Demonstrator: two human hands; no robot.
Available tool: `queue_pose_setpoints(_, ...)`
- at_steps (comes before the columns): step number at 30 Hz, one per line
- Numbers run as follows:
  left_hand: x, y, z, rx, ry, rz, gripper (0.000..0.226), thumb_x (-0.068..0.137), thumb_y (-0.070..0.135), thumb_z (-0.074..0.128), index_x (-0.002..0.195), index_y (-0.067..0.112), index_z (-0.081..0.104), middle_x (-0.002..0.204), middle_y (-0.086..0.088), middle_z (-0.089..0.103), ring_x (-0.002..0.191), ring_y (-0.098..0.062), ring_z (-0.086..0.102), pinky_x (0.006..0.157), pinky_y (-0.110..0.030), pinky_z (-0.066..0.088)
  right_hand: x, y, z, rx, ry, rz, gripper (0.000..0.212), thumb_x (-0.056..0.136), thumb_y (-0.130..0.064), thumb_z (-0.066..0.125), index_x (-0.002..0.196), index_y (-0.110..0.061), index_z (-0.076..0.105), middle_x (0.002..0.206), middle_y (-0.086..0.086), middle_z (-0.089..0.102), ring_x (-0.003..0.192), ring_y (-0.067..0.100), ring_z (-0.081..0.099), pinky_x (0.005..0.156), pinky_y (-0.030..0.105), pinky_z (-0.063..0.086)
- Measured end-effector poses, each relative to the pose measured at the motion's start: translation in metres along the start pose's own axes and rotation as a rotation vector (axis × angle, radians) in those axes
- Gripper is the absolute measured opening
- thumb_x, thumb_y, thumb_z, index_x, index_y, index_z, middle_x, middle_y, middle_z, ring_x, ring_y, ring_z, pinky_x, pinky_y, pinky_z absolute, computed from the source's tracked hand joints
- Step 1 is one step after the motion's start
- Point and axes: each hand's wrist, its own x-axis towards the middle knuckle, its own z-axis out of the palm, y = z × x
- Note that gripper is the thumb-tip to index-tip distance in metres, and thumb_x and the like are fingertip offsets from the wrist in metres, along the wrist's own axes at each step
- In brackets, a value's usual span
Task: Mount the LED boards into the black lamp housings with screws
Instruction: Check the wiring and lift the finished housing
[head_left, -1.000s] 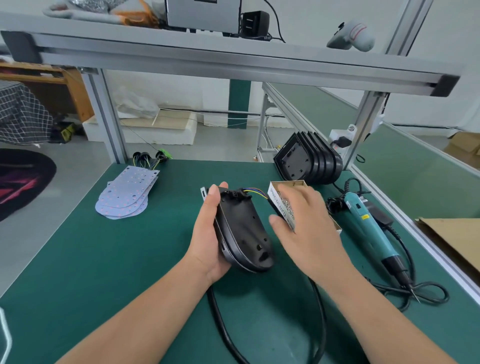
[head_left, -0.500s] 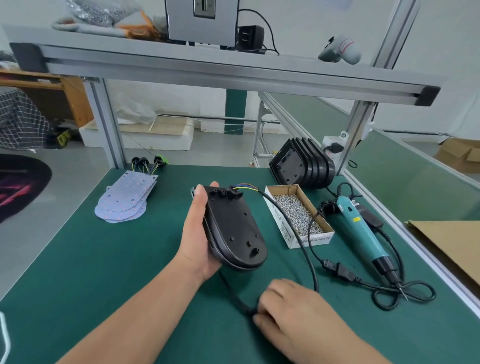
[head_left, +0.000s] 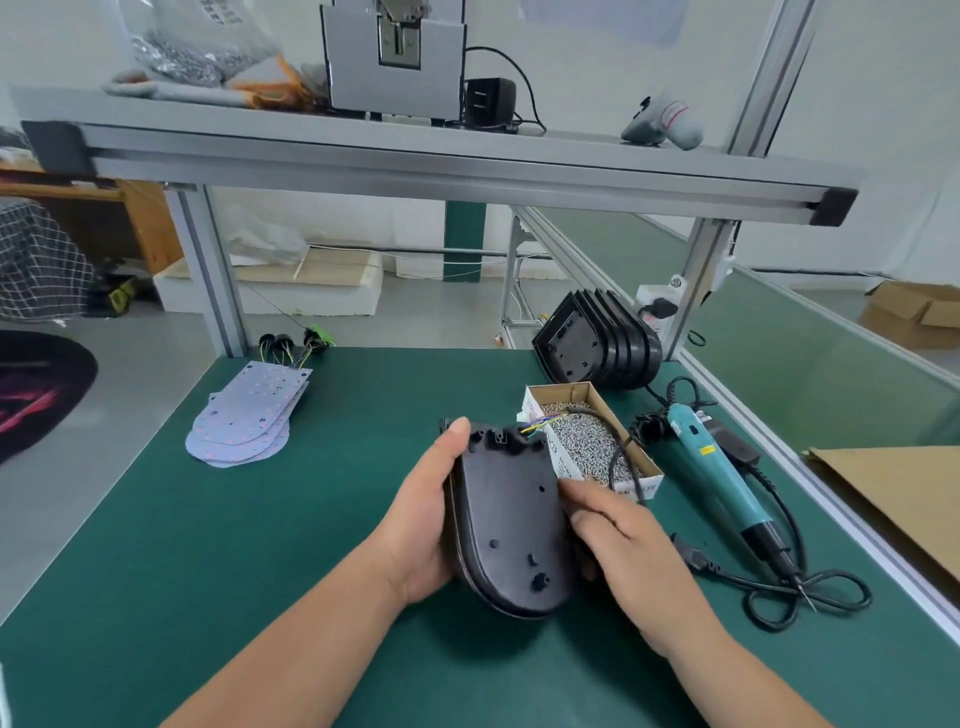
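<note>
The green tabletop (head_left: 208, 571) carried the parts. Over its near middle, a black lamp housing (head_left: 506, 519) was held between both hands. The left hand (head_left: 421, 525) had its fingers wrapped round the left edge, and the right hand (head_left: 618, 551) had its fingers curled on the right edge. A stack of housings (head_left: 597, 345) stood far right and a pile of LED boards (head_left: 249, 415) lay far left. A teal screwdriver (head_left: 717, 473) lay just right of the screw box (head_left: 560, 387).

Grey box (head_left: 395, 57) on upper shelf (head_left: 415, 166); black adapter (head_left: 488, 101) just beside; cardboard sheet (head_left: 898, 499) at right
</note>
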Motion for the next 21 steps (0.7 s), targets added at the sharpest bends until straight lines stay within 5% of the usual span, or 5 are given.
queue_pose_setpoints(3,-0.002,-0.005,0.006,-0.029,-0.019,-0.011,0.081,0.084,0.077,0.067,0.139,0.016,0.070,0.147,-0.016,0.064,0.135,-0.034,0.063,0.102,-0.045,0.058,-0.005,-0.003,0.002,-0.028,-0.045,-0.094,0.032,0.100,-0.062,0.048,0.124,-0.053,0.067,0.118,-0.025,0.073,0.106,-0.011,0.063,0.087,0.008,0.044)
queue_pose_setpoints(7,-0.006,-0.009,0.015,-0.090,-0.028,-0.001,0.089,0.070,0.072,0.084,0.133,0.009,0.073,0.139,-0.023,0.068,0.122,-0.037,0.070,0.095,-0.046,0.060,-0.011,-0.003,0.005,-0.434,-0.123,-0.252,0.090,0.080,-0.099,0.035,0.149,-0.042,0.048,0.143,-0.036,0.042,0.125,-0.020,0.043,0.103,0.005,0.033)
queue_pose_setpoints(11,-0.006,-0.014,0.018,-0.127,0.021,0.023,0.097,0.053,0.067,0.095,0.124,0.004,0.077,0.128,-0.026,0.072,0.108,-0.038,0.075,0.086,-0.048,0.062,-0.020,-0.010,0.017,-0.699,-0.184,-0.195,0.144,0.054,-0.100,0.061,0.168,-0.036,0.001,0.167,-0.029,0.002,0.154,-0.007,0.009,0.123,0.021,0.022)
queue_pose_setpoints(16,-0.013,-0.014,0.032,-0.110,-0.049,0.107,0.097,0.048,0.081,0.091,0.117,0.014,0.082,0.129,-0.018,0.075,0.116,-0.032,0.074,0.085,-0.042,0.064,-0.026,-0.015,0.018,-0.803,-0.068,-0.357,0.090,0.080,-0.058,0.053,0.162,-0.026,0.031,0.166,-0.006,0.034,0.148,0.004,0.032,0.121,0.018,0.024)
queue_pose_setpoints(21,-0.004,-0.015,0.024,0.035,-0.045,0.259,0.099,0.079,0.089,0.059,0.158,0.032,0.044,0.145,-0.018,0.062,0.135,-0.039,0.058,0.114,-0.063,0.045,-0.023,-0.017,-0.007,-0.315,0.238,-0.269,0.012,0.093,-0.038,0.058,0.102,-0.045,0.056,0.071,-0.015,0.061,0.059,0.007,0.049,0.057,0.019,0.040)
